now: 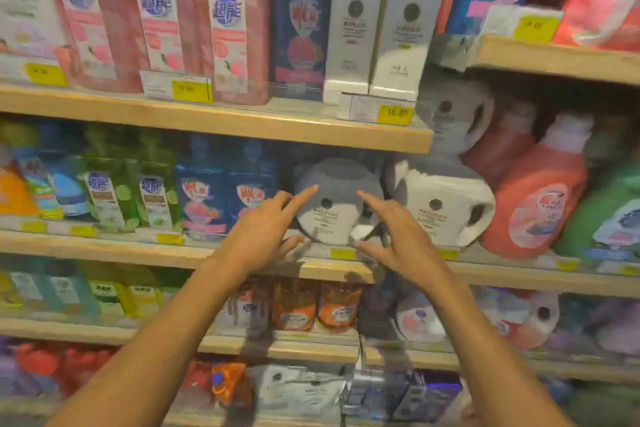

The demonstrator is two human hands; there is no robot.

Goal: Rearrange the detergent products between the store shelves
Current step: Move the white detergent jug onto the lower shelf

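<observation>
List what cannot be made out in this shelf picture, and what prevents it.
Head view:
grey-and-white jug: lower edges hidden behind the left hand and right hand; contact unclear.
tall white bottles: caps cut off by top edge.
yellow price tag: figures blurred.
bottom-shelf pouches: print blurred.
</observation>
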